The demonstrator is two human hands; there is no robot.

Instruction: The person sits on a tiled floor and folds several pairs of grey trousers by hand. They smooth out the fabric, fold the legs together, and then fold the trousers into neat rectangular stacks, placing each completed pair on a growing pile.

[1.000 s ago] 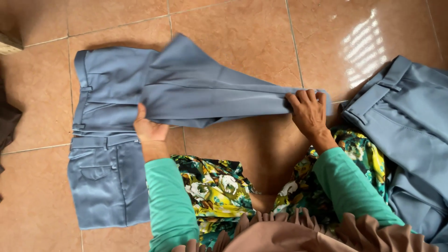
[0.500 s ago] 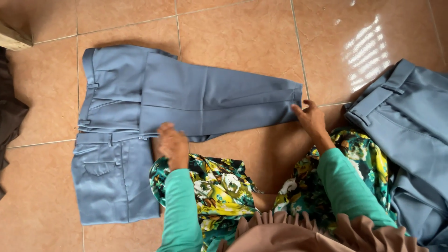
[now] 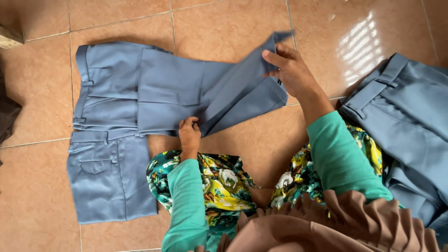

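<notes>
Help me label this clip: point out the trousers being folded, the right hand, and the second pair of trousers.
trousers being folded (image 3: pixel 112 107), head view, flat seat part.
right hand (image 3: pixel 291 70), head view, back of hand.
second pair of trousers (image 3: pixel 410 116), head view, upper leg cloth.

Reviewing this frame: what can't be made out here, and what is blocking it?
Head view, the only one:
- Left hand: its fingertips lie curled on the folded blue-grey trousers, so the grip is unclear.
- Second pair of blue-grey trousers: cut off by the right edge.
- Dark cloth: mostly outside the left edge.
- Right hand: its thumb is hidden behind the lifted trouser leg.
</notes>
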